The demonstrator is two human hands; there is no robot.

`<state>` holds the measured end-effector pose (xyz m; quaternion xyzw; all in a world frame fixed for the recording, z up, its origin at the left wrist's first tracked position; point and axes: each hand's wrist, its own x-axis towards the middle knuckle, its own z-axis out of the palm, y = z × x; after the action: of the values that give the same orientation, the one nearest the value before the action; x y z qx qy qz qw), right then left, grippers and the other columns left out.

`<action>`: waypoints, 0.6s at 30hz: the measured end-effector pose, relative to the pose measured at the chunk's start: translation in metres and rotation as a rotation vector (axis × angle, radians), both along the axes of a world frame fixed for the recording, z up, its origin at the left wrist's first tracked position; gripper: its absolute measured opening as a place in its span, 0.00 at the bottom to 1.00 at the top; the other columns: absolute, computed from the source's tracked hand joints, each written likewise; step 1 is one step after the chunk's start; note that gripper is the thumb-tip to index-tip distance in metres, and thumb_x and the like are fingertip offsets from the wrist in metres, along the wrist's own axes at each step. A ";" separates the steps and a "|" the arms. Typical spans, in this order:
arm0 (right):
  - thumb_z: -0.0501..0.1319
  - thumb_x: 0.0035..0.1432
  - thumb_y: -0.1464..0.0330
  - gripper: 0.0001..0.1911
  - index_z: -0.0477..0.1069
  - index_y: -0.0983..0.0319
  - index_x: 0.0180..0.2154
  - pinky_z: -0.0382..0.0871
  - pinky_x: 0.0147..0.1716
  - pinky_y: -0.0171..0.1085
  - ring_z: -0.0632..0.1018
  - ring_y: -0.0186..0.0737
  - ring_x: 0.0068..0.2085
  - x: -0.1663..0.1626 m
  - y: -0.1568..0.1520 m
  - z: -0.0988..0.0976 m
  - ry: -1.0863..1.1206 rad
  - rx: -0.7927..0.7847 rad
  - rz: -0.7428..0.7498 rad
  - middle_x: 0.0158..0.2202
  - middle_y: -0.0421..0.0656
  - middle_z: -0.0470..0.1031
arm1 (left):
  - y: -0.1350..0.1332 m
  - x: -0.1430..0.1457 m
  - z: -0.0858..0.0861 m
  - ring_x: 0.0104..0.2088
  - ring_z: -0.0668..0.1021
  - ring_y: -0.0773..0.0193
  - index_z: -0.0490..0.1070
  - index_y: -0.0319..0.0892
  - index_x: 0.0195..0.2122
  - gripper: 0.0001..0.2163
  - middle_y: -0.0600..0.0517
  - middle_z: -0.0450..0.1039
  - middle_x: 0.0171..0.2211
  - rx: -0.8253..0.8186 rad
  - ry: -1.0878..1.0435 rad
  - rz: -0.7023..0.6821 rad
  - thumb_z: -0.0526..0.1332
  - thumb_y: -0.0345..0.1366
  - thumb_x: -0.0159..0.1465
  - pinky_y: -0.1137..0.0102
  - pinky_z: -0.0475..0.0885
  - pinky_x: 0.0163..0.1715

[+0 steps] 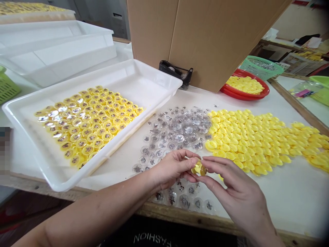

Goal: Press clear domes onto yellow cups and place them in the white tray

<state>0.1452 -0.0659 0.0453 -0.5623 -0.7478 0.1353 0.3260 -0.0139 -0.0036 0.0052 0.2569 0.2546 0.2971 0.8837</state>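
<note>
Head view: I have the left hand (171, 167) and right hand (232, 185) closed in a pinch on a small yellow capsule (198, 168), midway between them, above the surface (282, 202), with clear domes (177, 127) left and yellow cups (257, 140) right. Its long axis I can't tell.

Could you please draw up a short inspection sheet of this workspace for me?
surface: white-topped table, wooden front edge.
job's things: left hand and right hand pinch a yellow capsule; clear domes and yellow cups lie loose; assembled capsules sit in a white tray.
clutter: black tape dispenser by a cardboard box.
grippers: nothing seen; bare hands.
cables: nothing seen.
surroundings: stacked white trays, green basket, red plate.
</note>
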 end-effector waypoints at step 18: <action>0.62 0.57 0.69 0.12 0.70 0.53 0.44 0.70 0.37 0.38 0.75 0.38 0.38 -0.001 -0.001 0.002 0.038 -0.075 0.002 0.42 0.40 0.73 | -0.001 0.000 -0.003 0.21 0.72 0.74 0.73 0.35 0.38 0.20 0.52 0.72 0.26 0.075 0.068 -0.013 0.69 0.45 0.51 0.76 0.67 0.23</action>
<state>0.1438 -0.0672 0.0471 -0.5706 -0.7366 0.1742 0.3185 -0.0138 -0.0041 0.0024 0.3014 0.2716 0.2918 0.8662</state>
